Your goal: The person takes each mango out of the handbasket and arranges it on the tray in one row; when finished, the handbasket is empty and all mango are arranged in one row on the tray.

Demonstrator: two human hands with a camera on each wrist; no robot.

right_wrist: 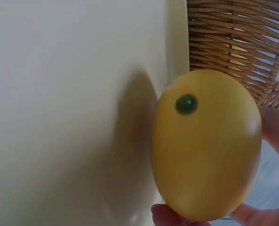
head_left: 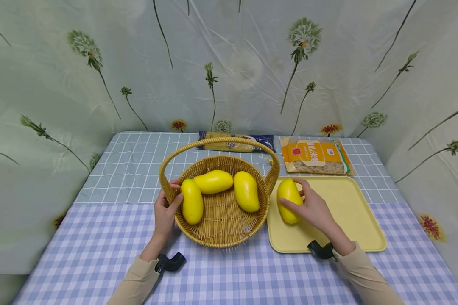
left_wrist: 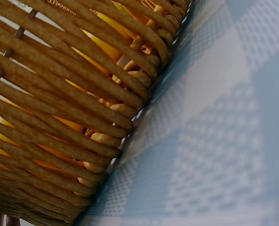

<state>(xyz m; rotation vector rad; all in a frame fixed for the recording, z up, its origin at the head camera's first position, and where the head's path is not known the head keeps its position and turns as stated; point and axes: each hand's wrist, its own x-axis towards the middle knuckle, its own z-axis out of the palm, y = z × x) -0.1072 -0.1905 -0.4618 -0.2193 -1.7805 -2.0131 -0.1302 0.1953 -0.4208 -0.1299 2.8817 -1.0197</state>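
At the left side of a woven wicker basket (head_left: 222, 244), my left hand (head_left: 165, 216) grips the rim by the foot of its tall handle. Inside lie three yellow mangoes: one upright by my left thumb (head_left: 192, 202), one crosswise at the back (head_left: 213, 182) and one at the right (head_left: 246, 191). My right hand (head_left: 314, 207) holds another mango (head_left: 289, 201) between thumb and fingers, over the left part of a pale yellow tray (head_left: 351, 216). The right wrist view shows a green spot on this mango's end (right_wrist: 205, 155). Woven basket wall (left_wrist: 59, 113) fills much of the left wrist view.
Behind the basket lies a long pack of pasta (head_left: 233, 146). An orange bag of grain (head_left: 314, 156) lies just behind the tray. The tray stands close against the basket's right side. A checked cloth (head_left: 110, 237) covers the table, with a flowered curtain (head_left: 244, 72) behind.
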